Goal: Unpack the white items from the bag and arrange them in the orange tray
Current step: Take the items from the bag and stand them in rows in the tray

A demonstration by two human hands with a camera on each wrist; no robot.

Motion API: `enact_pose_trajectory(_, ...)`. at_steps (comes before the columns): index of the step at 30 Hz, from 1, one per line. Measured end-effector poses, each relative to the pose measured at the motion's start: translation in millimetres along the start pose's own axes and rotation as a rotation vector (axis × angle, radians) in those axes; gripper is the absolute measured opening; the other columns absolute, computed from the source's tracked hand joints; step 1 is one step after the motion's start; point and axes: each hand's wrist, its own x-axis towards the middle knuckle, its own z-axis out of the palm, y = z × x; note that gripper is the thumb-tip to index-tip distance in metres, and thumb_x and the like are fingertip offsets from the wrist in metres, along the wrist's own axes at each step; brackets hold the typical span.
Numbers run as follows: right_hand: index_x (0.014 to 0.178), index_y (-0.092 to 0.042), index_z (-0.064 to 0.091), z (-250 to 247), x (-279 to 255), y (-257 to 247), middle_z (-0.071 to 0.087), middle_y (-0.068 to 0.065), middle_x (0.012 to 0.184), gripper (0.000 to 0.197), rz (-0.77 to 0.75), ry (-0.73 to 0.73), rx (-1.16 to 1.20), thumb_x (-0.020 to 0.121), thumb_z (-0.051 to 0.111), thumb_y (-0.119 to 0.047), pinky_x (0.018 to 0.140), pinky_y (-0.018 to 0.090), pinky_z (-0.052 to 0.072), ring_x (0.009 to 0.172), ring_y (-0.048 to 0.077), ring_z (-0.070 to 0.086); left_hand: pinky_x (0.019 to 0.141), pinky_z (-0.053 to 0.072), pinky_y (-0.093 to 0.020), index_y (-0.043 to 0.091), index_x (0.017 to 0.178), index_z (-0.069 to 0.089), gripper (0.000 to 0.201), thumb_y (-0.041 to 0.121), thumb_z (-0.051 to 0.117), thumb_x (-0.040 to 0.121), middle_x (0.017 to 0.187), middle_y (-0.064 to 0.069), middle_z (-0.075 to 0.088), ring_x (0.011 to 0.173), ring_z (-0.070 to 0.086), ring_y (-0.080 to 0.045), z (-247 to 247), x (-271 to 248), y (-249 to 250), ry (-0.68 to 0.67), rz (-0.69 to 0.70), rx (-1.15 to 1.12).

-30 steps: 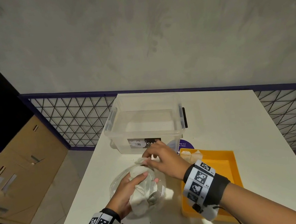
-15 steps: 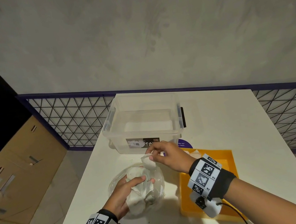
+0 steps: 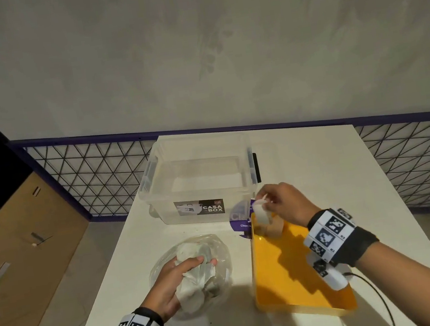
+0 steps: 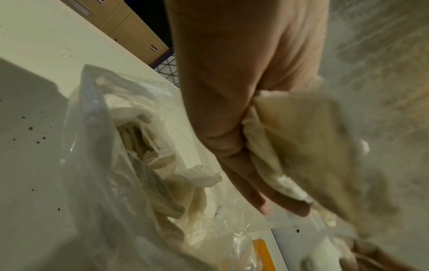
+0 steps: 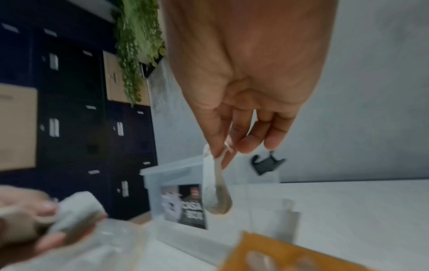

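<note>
A clear plastic bag (image 3: 215, 249) of white items lies on the white table left of the orange tray (image 3: 289, 277). My left hand (image 3: 185, 273) grips a bundle of white items (image 3: 195, 283) at the bag's mouth; the left wrist view shows the bundle (image 4: 301, 146) in my fingers and the bag (image 4: 111, 165) below. My right hand (image 3: 275, 201) pinches one small white item (image 3: 261, 213) that hangs over the tray's far left corner; in the right wrist view the item (image 5: 216, 190) dangles from thumb and forefinger. Other white items (image 3: 273, 228) lie in that corner.
A clear lidless storage box (image 3: 200, 181) with a "CASA BOX" label stands behind the bag. A purple round sticker (image 3: 241, 223) lies between box and tray. Beyond the table's left edge are the floor, cabinets and a wire mesh fence (image 3: 93, 178).
My right hand has pulled one white item out of the bag and carried it right, up over the tray's far corner. My left hand keeps holding the bundle at the bag.
</note>
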Motion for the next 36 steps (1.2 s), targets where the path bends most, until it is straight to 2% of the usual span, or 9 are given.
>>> enact_pose_trajectory(4,0.095,-0.016,0.066,-12.6,-2.9,42.4,0.068,0.007,0.1,0.012,0.134,-0.009,-0.163,0.085,0.06,-0.013,0.083,0.031,0.045,0.095,0.024,0.059,0.079,0.056,-0.04,-0.006,0.121,0.059,0.048,0.003,0.067,0.075,0.112,-0.028,0.067,0.095,0.07,-0.034,1.0,2.1,-1.5,0.012,-0.015,-0.007)
enact_pose_trajectory(8,0.083,-0.023,0.055,-4.2,-9.4,65.0,0.066,0.004,0.094,0.013,0.213,-0.062,-0.189,0.084,0.059,-0.011,0.075,0.025,0.04,0.094,0.024,0.06,0.071,0.058,-0.035,-0.005,0.119,0.06,0.045,0.003,0.065,0.075,0.107,-0.027,0.069,0.088,0.072,-0.03,2.8,4.9,-1.3,0.001,-0.01,-0.011)
enact_pose_trajectory(10,0.084,-0.024,0.052,6.5,-10.3,72.0,0.064,0.003,0.093,0.012,0.221,-0.096,-0.223,0.085,0.058,-0.013,0.077,0.027,0.041,0.096,0.024,0.06,0.071,0.059,-0.034,-0.006,0.119,0.06,0.042,0.002,0.063,0.079,0.107,-0.027,0.069,0.088,0.072,-0.03,2.4,5.7,-1.2,-0.005,-0.005,-0.005)
enact_pose_trajectory(13,0.086,-0.027,0.048,23.3,-9.9,81.3,0.065,0.004,0.102,0.012,0.211,-0.104,-0.327,0.087,0.054,-0.017,0.086,0.031,0.04,0.099,0.025,0.058,0.073,0.058,-0.034,-0.007,0.12,0.06,0.037,0.001,0.061,0.084,0.108,-0.027,0.069,0.091,0.071,-0.03,-1.1,6.5,-1.7,-0.003,-0.005,0.019)
enact_pose_trajectory(16,0.093,-0.029,0.051,33.8,-11.3,86.7,0.062,0.005,0.105,0.009,0.167,-0.028,-0.45,0.09,0.048,-0.022,0.09,0.03,0.036,0.103,0.025,0.053,0.079,0.056,-0.035,-0.007,0.12,0.06,0.035,0.003,0.06,0.086,0.109,-0.027,0.069,0.097,0.069,-0.032,-4.0,6.9,-2.0,-0.002,0.006,0.058)
enact_pose_trajectory(19,0.11,-0.021,0.057,37.3,-13.8,87.4,0.06,0.005,0.11,0.022,0.088,-0.002,-0.588,0.093,0.045,-0.027,0.091,0.029,0.036,0.107,0.022,0.049,0.079,0.056,-0.034,-0.006,0.12,0.06,0.035,0.003,0.059,0.087,0.11,-0.027,0.068,0.102,0.068,-0.034,-6.7,8.4,-3.6,0.014,0.006,0.063)
enact_pose_trajectory(22,0.113,-0.02,0.06,36.5,-15.2,87.8,0.061,0.002,0.115,0.027,0.032,0.014,-0.676,0.094,0.044,-0.032,0.089,0.028,0.034,0.108,0.02,0.046,0.077,0.058,-0.035,-0.007,0.12,0.059,0.036,0.002,0.06,0.086,0.111,-0.029,0.067,0.102,0.068,-0.034,-6.4,9.5,-4.8,0.017,-0.001,0.037)
enact_pose_trajectory(27,0.112,-0.024,0.062,33.6,-17.4,86.5,0.063,0.0,0.112,0.026,0.038,-0.009,-0.677,0.094,0.045,-0.032,0.088,0.029,0.031,0.107,0.019,0.046,0.09,0.051,-0.042,-0.009,0.122,0.056,0.05,0.006,0.072,0.077,0.11,-0.031,0.066,0.101,0.067,-0.035,-9.1,13.2,-7.6,0.012,-0.008,0.037)
enact_pose_trajectory(36,0.112,-0.018,0.055,28.4,-11.6,77.2,0.063,0.004,0.109,0.024,0.072,0.03,-0.669,0.097,0.039,-0.028,0.09,0.028,0.034,0.104,0.02,0.048,0.095,0.048,-0.044,-0.006,0.121,0.059,0.053,0.01,0.075,0.073,0.111,-0.031,0.065,0.103,0.065,-0.037,-13.1,14.0,-9.4,-0.009,-0.002,0.038)
